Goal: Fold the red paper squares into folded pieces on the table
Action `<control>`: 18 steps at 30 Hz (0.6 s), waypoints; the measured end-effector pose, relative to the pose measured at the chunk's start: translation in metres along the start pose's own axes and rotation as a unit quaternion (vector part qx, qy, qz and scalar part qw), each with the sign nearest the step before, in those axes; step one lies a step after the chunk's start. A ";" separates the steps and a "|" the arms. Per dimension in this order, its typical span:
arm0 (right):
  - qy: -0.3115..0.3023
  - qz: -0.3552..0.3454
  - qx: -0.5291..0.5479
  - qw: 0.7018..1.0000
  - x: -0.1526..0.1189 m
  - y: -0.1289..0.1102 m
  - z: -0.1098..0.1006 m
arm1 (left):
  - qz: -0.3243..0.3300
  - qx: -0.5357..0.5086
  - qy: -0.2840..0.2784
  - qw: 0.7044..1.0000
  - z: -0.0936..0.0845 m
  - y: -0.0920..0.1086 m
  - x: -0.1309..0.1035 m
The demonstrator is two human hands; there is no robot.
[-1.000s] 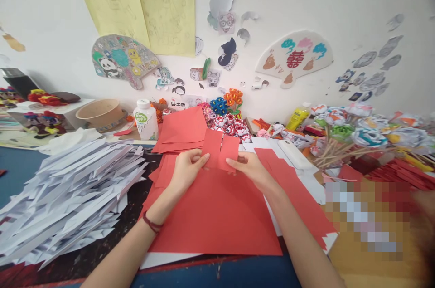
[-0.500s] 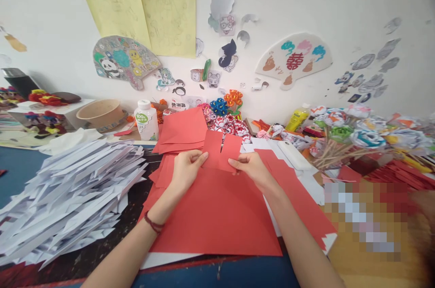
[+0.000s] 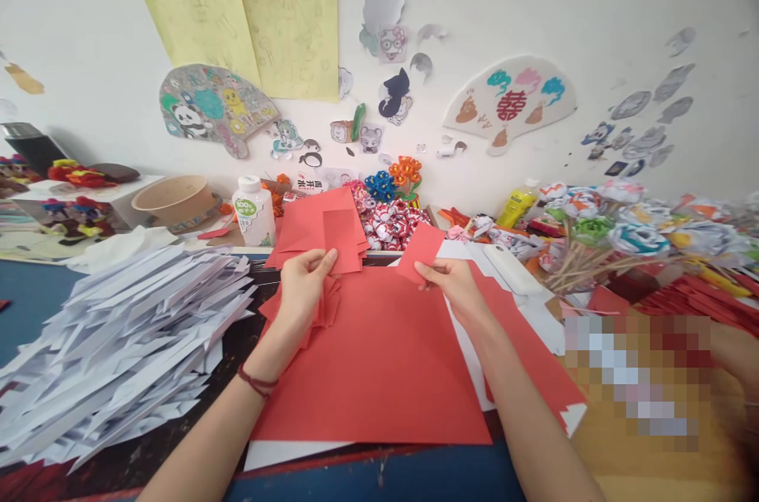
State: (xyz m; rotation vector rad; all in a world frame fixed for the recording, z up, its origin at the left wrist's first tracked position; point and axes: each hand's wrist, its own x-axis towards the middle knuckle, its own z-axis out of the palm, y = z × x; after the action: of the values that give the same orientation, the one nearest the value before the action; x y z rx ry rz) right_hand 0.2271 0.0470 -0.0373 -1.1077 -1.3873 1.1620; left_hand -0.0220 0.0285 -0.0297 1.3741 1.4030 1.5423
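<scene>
Along the left edge, the frame cuts off a heap of white paper strips (image 3: 118,352), its lower layers hard to tell apart. Next comes the left hand (image 3: 303,287), pinching a small red piece (image 3: 342,239) by its near left corner, the fingertips behind the paper hidden. Only a darker tone sets that piece off from the stack of red sheets (image 3: 296,229) behind it, and the same hand partly covers some loose red scraps (image 3: 327,304). Between the forearms lies a large red sheet (image 3: 379,368). Over its far right corner, apart from the first piece, a second red piece (image 3: 424,243) tilts rightward, gripped at its near end between the right hand's (image 3: 455,284) thumb and fingers. The right forearm hides part of some red paper (image 3: 527,344). Farther right, pixelation masks whatever lies on a brown surface (image 3: 628,474); a blurred shape (image 3: 741,352) at the edge cannot be made out.
</scene>
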 end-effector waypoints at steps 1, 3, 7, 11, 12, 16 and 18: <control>0.001 -0.002 -0.001 1.000 0.001 0.001 -0.001 | 0.004 -0.013 -0.002 1.000 0.000 0.001 0.001; -0.023 0.003 -0.013 1.000 0.001 0.003 0.001 | 0.004 -0.033 -0.027 0.999 0.002 0.004 -0.001; -0.102 0.012 -0.037 0.994 -0.003 0.005 0.018 | -0.009 -0.019 -0.106 0.994 0.014 0.004 -0.011; -0.171 -0.001 -0.045 0.984 -0.009 0.001 0.029 | 0.019 0.038 -0.103 0.994 0.020 -0.002 -0.013; -0.182 -0.006 -0.048 0.982 -0.010 0.000 0.030 | 0.023 0.049 -0.098 0.994 0.020 -0.003 -0.013; -0.204 -0.023 -0.055 0.977 -0.013 -0.004 0.032 | 0.022 0.053 -0.121 0.991 0.020 -0.004 -0.012; -0.211 -0.025 -0.057 0.975 -0.014 -0.003 0.035 | 0.028 0.064 -0.134 0.989 0.021 -0.004 -0.013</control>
State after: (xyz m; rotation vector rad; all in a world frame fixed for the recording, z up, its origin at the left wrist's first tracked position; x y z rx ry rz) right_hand 0.1942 0.0291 -0.0381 -0.9294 -1.8168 1.3470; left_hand 0.0002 0.0234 -0.0391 1.6431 1.3231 1.2628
